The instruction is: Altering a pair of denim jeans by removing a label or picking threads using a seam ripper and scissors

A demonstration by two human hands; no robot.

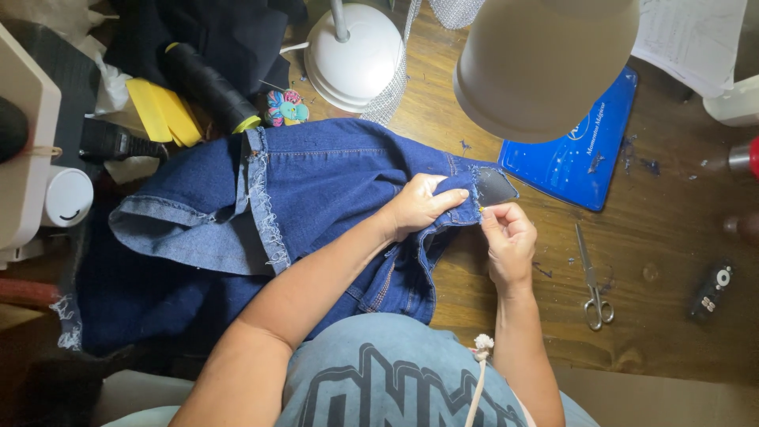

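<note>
Wooden table (pixel 664 332), left hand (pixel 417 204) clutching jeans (pixel 316 182), right hand (pixel 508 241) pinching hem

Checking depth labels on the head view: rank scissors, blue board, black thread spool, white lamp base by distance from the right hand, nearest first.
From the right hand, pinching the jeans' edge:
1. Blue board, just above it and to its right.
2. Scissors, to its right on the wooden table; fairly close to the board's gap, so hold this order loosely.
3. White lamp base, up and to the left.
4. Black thread spool, far left.
</note>
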